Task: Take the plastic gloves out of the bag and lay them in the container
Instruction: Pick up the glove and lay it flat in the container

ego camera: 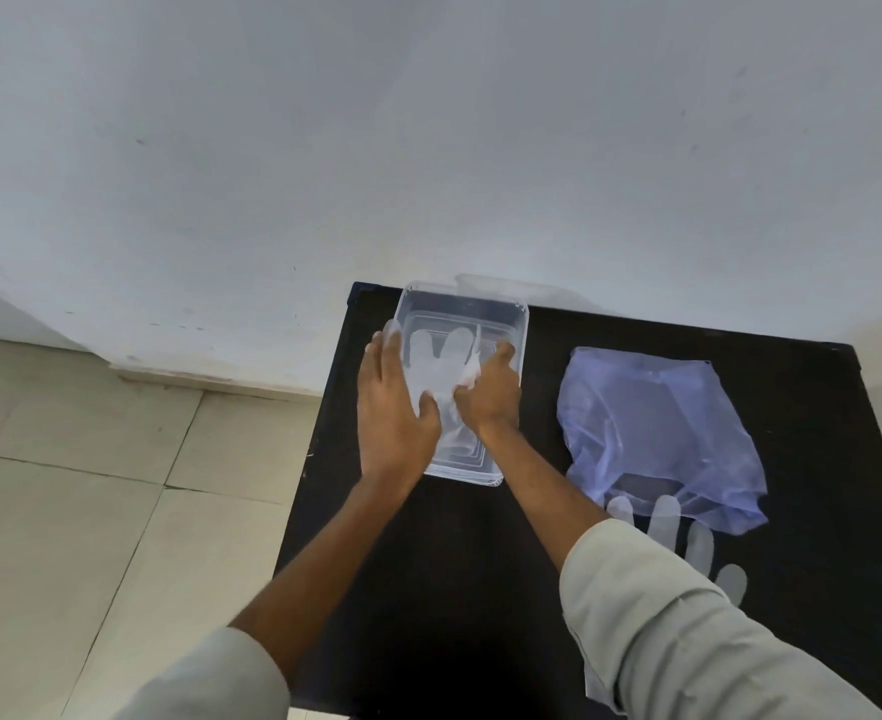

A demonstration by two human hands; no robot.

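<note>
A clear plastic container (pixel 501 314) stands at the far left of the black table (pixel 470 563). A thin see-through glove (pixel 441 366) lies flat inside it, fingers pointing away from me. My left hand (pixel 392 407) rests flat over the container's left side, fingers spread. My right hand (pixel 490 394) is inside the container, pinching the glove's right edge. The pale purple plastic bag (pixel 657 433) lies crumpled to the right. A second see-through glove (pixel 688 543) lies in front of the bag, partly hidden by my right sleeve.
The table stands against a white wall (pixel 428 148). A clear lid (pixel 511 285) leans behind the container. Beige floor tiles (pixel 90 485) lie to the left of the table.
</note>
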